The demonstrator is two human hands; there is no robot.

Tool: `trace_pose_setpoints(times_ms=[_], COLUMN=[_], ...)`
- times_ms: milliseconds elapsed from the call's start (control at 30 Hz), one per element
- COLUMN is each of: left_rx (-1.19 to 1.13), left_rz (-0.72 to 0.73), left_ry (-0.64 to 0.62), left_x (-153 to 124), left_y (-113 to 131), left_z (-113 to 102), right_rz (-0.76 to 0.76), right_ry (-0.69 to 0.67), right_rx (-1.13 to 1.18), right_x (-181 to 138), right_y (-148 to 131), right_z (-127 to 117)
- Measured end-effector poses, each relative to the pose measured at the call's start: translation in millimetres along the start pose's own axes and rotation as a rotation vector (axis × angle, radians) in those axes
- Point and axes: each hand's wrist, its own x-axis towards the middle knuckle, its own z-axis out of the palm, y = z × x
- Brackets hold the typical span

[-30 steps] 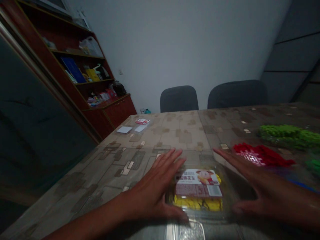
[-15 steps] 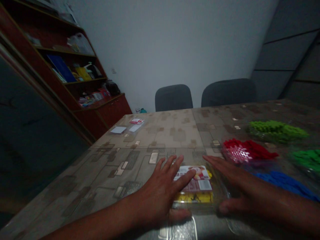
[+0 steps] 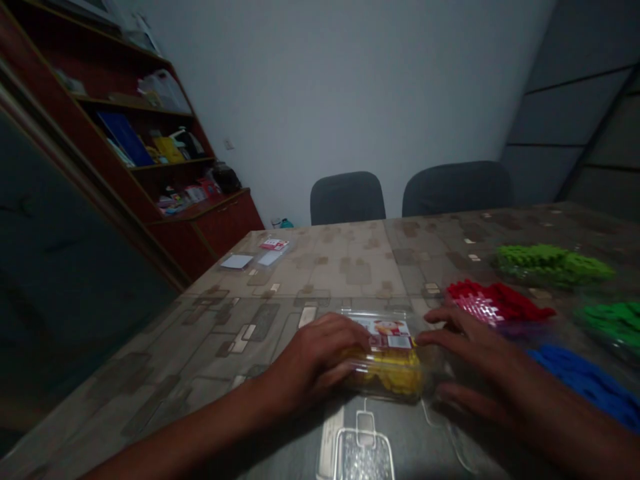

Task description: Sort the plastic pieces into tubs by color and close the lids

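A clear plastic box (image 3: 416, 321) stands on the table in front of me, with yellow pieces (image 3: 400, 375) inside and a printed label (image 3: 399, 341) on its lid. My left hand (image 3: 320, 350) grips the box's left side, fingers curled over the top and thumb at the near side. To the right of the box, my right hand (image 3: 480, 360) is open, its fingers apart and slightly bent. Its fingertips are close to the box's right side; I cannot tell whether they touch it.
Right of my hands lie packs of red pieces (image 3: 500, 303), blue pieces (image 3: 585, 380), green pieces (image 3: 617, 323) and lime green pieces (image 3: 555, 262). Flat clear packages (image 3: 237, 262) lie at the table's far left. Two grey chairs (image 3: 347, 198) stand behind the patterned table (image 3: 320, 267).
My left hand has gone from lying spread over the lid to gripping the box's left side. The box has tilted or turned slightly, showing more of its front. My right hand has lifted slightly away.
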Motion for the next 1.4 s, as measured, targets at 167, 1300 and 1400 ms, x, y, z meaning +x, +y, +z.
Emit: trace_pose_setpoints(times_ms=[167, 1300, 1400], left_rx=[-0.132, 0.331, 0.396], left_rz=[-0.113, 0.109, 0.097], left_ry=[0.056, -0.022, -0.038], left_x=[11.2, -33.0, -36.2], left_y=[-3.2, 0.4, 4.0], left_z=[-8.2, 28.8, 28.3], right_rz=[-0.121, -0.143, -0.115], right_ry=[0.065, 0.251, 0.264], right_rx=[0.017, 0.213, 0.203], right_x=[16.1, -23.4, -28.6], right_y=[-8.4, -7.9, -9.8], right_z=[-6.2, 41.4, 50.3])
